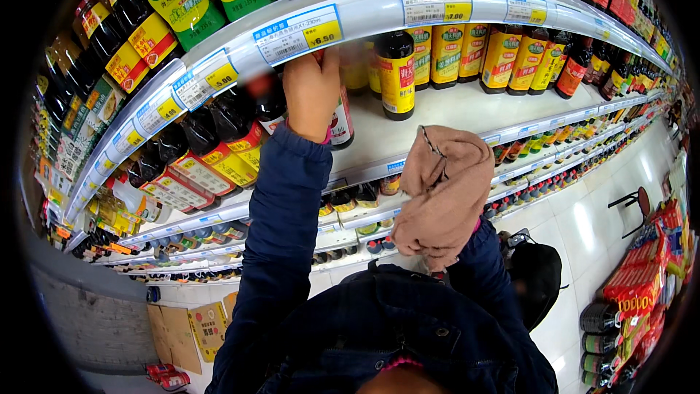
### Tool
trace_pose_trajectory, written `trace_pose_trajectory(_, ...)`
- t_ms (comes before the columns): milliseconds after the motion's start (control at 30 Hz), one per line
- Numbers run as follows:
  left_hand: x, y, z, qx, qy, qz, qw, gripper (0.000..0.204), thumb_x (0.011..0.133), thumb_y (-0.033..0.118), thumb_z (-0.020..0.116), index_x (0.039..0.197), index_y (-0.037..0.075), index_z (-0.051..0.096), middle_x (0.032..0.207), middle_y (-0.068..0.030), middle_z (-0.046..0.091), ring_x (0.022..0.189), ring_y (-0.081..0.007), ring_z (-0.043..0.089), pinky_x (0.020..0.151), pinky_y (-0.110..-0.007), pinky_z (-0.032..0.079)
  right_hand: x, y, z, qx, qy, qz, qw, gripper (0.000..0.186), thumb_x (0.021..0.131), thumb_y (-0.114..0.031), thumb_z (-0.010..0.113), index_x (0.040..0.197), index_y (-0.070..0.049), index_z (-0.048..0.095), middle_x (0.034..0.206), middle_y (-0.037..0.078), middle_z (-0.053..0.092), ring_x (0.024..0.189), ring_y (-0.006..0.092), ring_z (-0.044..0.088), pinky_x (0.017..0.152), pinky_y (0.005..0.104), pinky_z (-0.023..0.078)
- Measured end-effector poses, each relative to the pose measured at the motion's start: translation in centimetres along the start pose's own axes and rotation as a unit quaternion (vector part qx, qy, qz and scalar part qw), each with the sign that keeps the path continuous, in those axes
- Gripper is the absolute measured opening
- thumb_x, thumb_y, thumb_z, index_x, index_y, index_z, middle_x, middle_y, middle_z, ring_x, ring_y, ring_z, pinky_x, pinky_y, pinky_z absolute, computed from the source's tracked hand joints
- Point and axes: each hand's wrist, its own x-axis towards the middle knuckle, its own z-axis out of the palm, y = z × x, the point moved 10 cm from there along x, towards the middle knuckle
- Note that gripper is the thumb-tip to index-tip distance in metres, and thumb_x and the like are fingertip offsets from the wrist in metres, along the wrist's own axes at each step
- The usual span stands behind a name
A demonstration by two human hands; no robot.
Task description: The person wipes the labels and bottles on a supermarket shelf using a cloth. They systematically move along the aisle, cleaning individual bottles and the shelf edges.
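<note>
My left hand reaches in under the price-tag rail of a supermarket shelf, among dark sauce bottles. A dark bottle with a pink and white label stands right beside and partly behind this hand. The fingertips are hidden at the rail, so I cannot tell whether they grip a bottle. A brown cloth hangs bunched at the end of my right sleeve, held up in front of the shelf edge. It covers my right hand. To the right of my left hand, a dark sauce bottle with a yellow label stands near the white shelf's front.
Pouches and bottles line the shelf above. Yellow-labelled bottles stand farther right. Lower shelves hold many jars. Cardboard boxes lie on the floor at left. At right are a dark stool, a black bag and stacked red packages.
</note>
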Motion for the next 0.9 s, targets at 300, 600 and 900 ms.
trace_pose_trajectory(300,0.1,1.5,1.0,-0.078,-0.067,0.004,0.995,0.027,0.089,0.012,0.061,0.11,-0.004,0.059,0.105,-0.0169,0.064,0.097,-0.0289,0.06,0.09,-0.035,0.045,9.5,2.7,4.2,0.136,-0.06,-0.089,0.985,0.041,0.087,-0.017,0.054,0.123,0.003,0.05,0.123,0.016,0.053,0.114,0.0266,0.051,0.1,0.0342,0.038)
trace_pose_trajectory(600,-0.7,-0.7,3.6,-0.236,-0.204,-0.073,0.947,0.029,0.087,0.012,0.056,0.112,-0.002,0.061,0.108,-0.0157,0.065,0.099,-0.0244,0.06,0.086,-0.034,0.047,14.1,-1.3,10.4,-0.032,-0.319,-0.12,0.94,0.046,0.085,-0.017,0.064,0.123,0.004,0.048,0.119,0.017,0.058,0.109,0.024,0.055,0.095,0.0321,0.043)
trace_pose_trajectory(900,-0.1,0.0,2.7,-0.224,-0.155,0.027,0.962,0.03,0.093,0.015,0.057,0.117,-0.002,0.061,0.118,-0.0096,0.062,0.106,-0.0187,0.057,0.096,-0.03,0.041,15.9,-1.0,11.7,0.033,-0.229,-0.16,0.959,0.042,0.075,-0.017,0.064,0.108,0.008,0.056,0.091,0.023,0.065,0.087,0.0332,0.064,0.08,0.0366,0.05)
